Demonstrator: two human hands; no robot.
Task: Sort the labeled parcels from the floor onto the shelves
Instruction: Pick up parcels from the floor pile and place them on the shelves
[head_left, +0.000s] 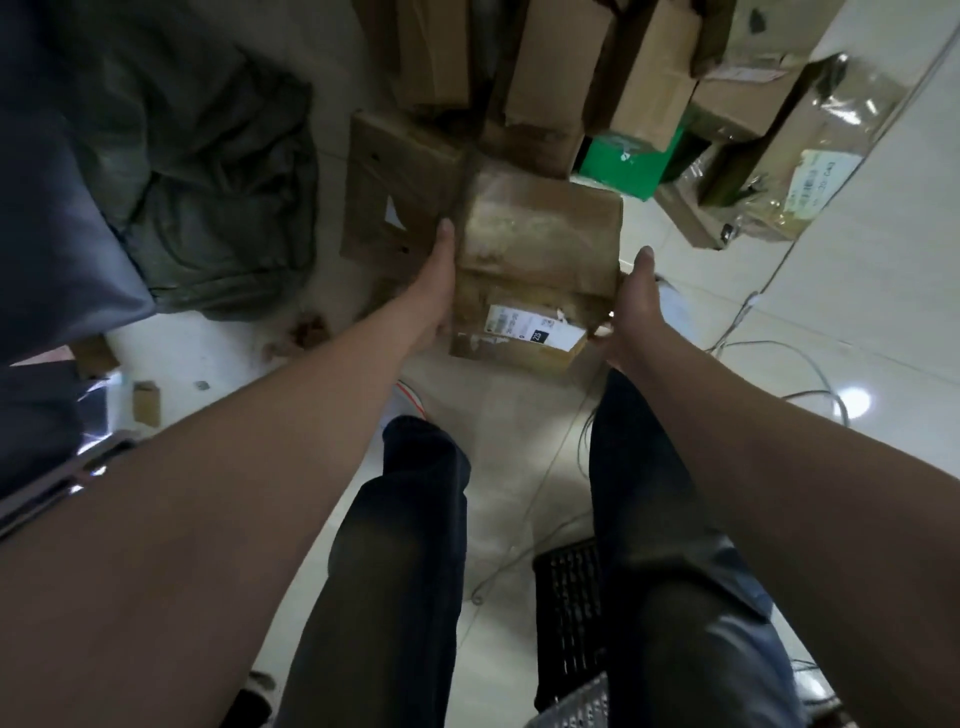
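Pale tiled floor (883, 260) all round. Grey-green sack (218, 197) slumped at its left edge; a pile of cartons (561, 78) along the far edge, with a flat carton (400, 192) lying just before it. We have the box (540, 244) between both hands, near the pile and overlapping the flat carton's right edge. We cannot tell whether it is clear of the floor. Left hand (439, 291) clamps its left side, thumb pointing up. Right hand (631, 312) grips the right side, fingers curled at the near corner. White label (535, 330) on the box's near face.
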